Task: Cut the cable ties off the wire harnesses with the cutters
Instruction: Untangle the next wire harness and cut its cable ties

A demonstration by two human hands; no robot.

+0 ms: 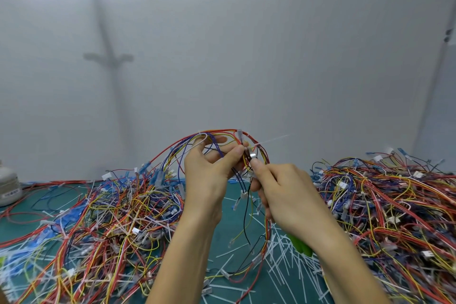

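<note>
My left hand [209, 175] has a pinching grip on the wire harness [243, 142] above the bench [223, 234]. My right hand [286, 192] clasps green-handled cutters [301, 247], blades by a cable tie [271, 140].

On the table [223, 242], one heap of wire harnesses [111, 217] lies left and a second heap [389, 205] right. Cut cable ties [283, 266] lie between them, near centre. A canister [8, 187] stands far left, before the wall [246, 57].
</note>
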